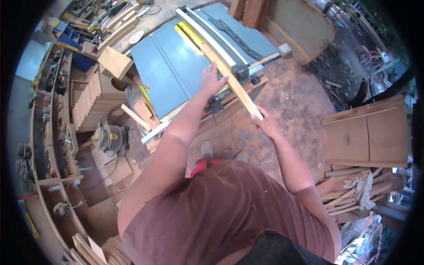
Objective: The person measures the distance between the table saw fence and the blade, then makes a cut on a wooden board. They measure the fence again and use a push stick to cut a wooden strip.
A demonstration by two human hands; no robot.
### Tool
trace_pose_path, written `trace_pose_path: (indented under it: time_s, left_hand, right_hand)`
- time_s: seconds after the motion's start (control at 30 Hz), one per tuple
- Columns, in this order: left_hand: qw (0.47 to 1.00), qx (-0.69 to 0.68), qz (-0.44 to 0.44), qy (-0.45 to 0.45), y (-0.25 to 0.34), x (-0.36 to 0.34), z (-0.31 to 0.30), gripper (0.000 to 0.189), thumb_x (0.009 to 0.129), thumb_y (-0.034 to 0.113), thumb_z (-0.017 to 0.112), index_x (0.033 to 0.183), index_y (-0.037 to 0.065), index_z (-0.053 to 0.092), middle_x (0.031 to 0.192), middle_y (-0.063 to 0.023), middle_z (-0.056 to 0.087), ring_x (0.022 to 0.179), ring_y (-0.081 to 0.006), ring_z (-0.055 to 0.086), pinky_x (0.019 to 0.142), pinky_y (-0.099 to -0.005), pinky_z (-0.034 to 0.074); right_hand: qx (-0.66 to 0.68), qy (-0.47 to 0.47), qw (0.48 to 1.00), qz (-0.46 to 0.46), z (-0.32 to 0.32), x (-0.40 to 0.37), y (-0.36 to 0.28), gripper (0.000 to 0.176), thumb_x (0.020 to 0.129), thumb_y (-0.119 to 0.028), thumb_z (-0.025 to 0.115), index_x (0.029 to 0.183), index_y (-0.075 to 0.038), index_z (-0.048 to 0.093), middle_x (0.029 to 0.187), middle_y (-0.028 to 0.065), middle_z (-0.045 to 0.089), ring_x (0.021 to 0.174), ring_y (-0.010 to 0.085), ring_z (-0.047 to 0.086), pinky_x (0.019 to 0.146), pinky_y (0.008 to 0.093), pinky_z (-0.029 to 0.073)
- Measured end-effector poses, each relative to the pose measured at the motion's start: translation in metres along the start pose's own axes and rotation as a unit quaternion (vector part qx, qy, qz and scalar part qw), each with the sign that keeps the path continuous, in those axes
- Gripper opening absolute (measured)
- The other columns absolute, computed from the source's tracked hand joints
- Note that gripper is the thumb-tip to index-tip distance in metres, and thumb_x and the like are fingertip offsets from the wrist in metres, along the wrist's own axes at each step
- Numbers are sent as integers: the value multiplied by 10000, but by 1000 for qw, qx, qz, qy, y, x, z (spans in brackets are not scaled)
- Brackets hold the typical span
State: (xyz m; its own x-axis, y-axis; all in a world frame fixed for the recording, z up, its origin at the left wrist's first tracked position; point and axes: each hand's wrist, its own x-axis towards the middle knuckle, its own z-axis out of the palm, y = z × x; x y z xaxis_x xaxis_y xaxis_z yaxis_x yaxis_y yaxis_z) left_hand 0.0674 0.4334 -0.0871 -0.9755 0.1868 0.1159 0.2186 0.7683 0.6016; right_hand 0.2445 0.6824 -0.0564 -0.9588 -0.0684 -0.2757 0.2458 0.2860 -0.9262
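Note:
A long narrow wooden strip lies across the blue-grey table saw, along the fence, and sticks out past the saw's front edge. Its far end reaches the yellow blade insert. My left hand rests at the strip's left side, fingers spread, with the thumb on or close to the wood. My right hand grips the strip's near end, thumb on top, the other fingers partly hidden under it. The blade itself cannot be made out.
A shop vacuum and stacked wooden pieces stand at the left. Long shelves run down the left side. A brown panel and scrap wood are at the right. A black push stick lies beyond the fence.

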Motion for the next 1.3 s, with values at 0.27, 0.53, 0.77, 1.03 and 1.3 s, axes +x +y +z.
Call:
trace_pose_path:
  time_s: [0.27, 0.53, 0.77, 1.03, 1.3]
  left_hand:
    - [999, -40, -25, 7, 10, -8, 4, 964, 855, 480, 596, 1491, -65, 117, 1538, -246, 228, 1457, -329, 168, 1184, -410, 71]
    - [908, -382, -114, 129, 38, -43, 24, 576, 953, 196, 547, 1428, -47, 329, 1239, -207, 567, 1177, -271, 557, 1003, -326, 423]
    - [723, -644, -250, -6, 98, -108, 26, 328, 1037, 239, 402, 1334, 100, 422, 1133, -50, 586, 1013, -178, 614, 888, -389, 513]
    - [633, -742, -218, -15, 92, -124, 40, 366, 1042, 213, 378, 1390, 101, 400, 1120, -65, 611, 1001, -182, 622, 858, -357, 533]
    - [978, -157, -28, 138, 56, -88, 14, 666, 869, 249, 665, 1380, -86, 399, 1427, -254, 411, 1316, -346, 416, 1103, -370, 328]
  right_hand:
    - [135, -37, 990, 11, -7, -6, 15, 527, 884, -208, 668, 1365, -73, 501, 1113, 80, 628, 779, 117, 601, 640, 276, 523]
    - [-230, 64, 950, -203, -3, -55, -23, 592, 792, -114, 724, 1341, -63, 505, 1054, 160, 569, 951, 323, 592, 843, 360, 493]
    - [-316, 94, 904, -272, -2, -73, -7, 684, 641, -30, 763, 1285, -91, 538, 1094, 145, 517, 996, 332, 554, 807, 396, 497]
    - [-354, 72, 874, -326, -3, -76, 11, 688, 633, -24, 759, 1275, -62, 515, 1090, 155, 522, 1015, 350, 550, 837, 424, 485]
    - [-105, 103, 977, -154, -4, -64, 26, 463, 823, -122, 690, 1230, -4, 505, 1070, 140, 589, 966, 274, 599, 808, 386, 506]
